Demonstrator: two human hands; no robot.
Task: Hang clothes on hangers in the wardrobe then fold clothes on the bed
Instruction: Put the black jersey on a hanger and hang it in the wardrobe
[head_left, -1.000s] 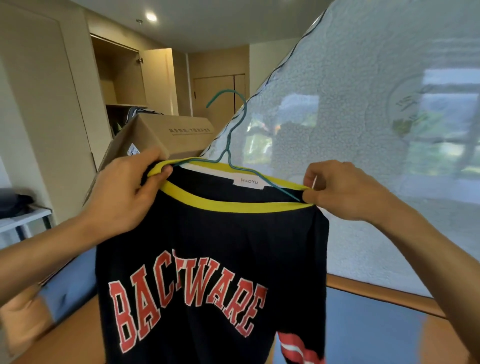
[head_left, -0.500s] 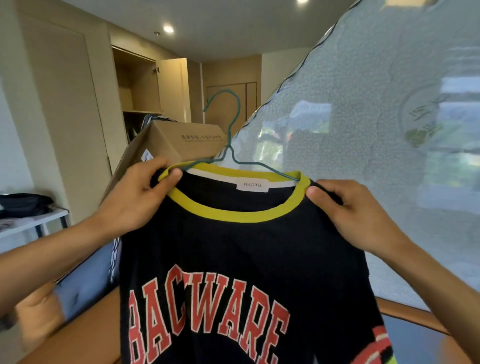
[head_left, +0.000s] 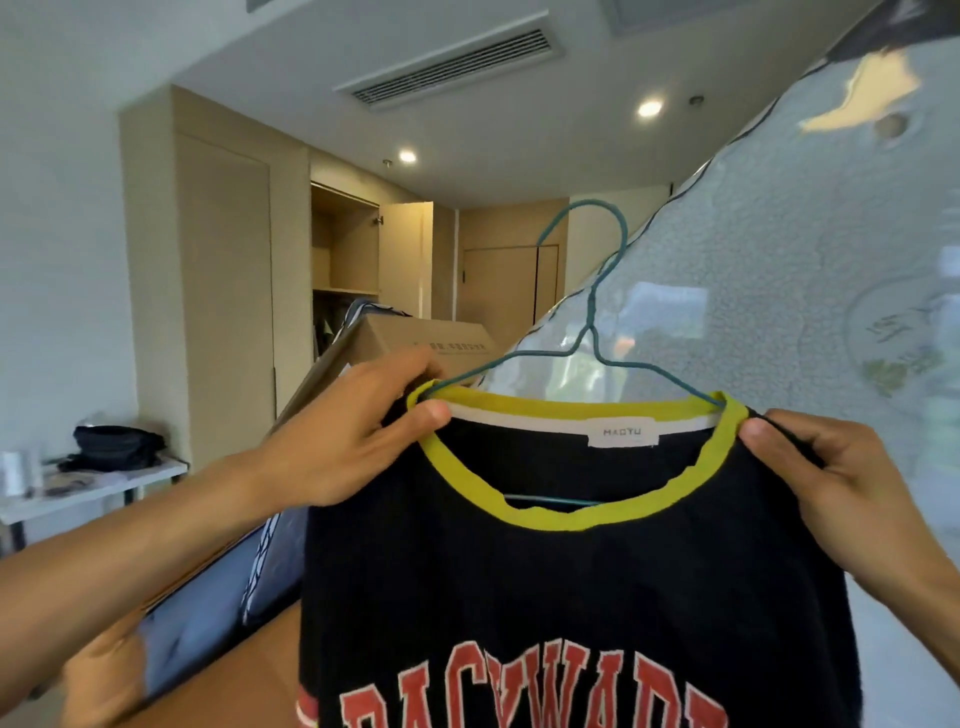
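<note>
Bedroom, shirt (head_left: 571, 597) between left hand (head_left: 358, 436), right hand (head_left: 826, 473)

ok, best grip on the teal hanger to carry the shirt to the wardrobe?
Take the hanger at the bare neck just below the hook, coming from above. Its shoulders sit inside the black shirt collar, so only the neck and hook are exposed, and the hook stays free for the rail.

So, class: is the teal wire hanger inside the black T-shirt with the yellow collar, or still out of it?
Inside. The teal wire hanger runs under the yellow collar at both sides; its bottom bar shows through the neck opening.
</note>
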